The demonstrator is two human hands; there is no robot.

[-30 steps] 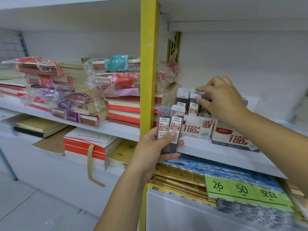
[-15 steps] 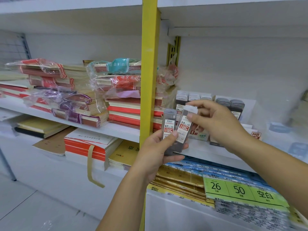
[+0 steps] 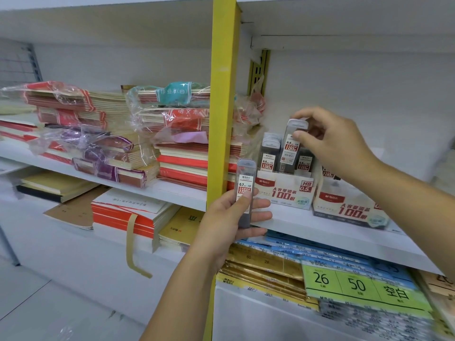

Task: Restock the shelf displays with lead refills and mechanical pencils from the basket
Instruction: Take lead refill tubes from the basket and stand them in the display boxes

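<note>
White shelving fills your view, split by a yellow upright (image 3: 222, 94), with plastic-wrapped stacks of notebooks (image 3: 103, 134) piled in the bay to its left. To its right, on the middle shelf (image 3: 320, 232), stands a display box (image 3: 283, 193) marked HB 0.5, with rows of lead cases upright in it, and a second display box (image 3: 344, 207) just beside it, partly behind your forearm. Your right hand (image 3: 337, 146) pinches a refill case (image 3: 291, 148) near its cap: the thumb (image 3: 302, 137) presses the front face above the red label, and the curled fingertips sit over the top and back. That case stands nearly upright, leaning slightly, its lower end down among the cases in the first box and its upper half above them. Your left hand (image 3: 221, 225) holds a 0.7 HB case (image 3: 245, 190) upright in front of the shelf edge, just beside the yellow upright, with the thumb lying across the lower label and the fingers wrapped behind it. Green price tags (image 3: 357, 284) reading 26 and 50 hang below, over flat packs whose print is blurred.
</note>
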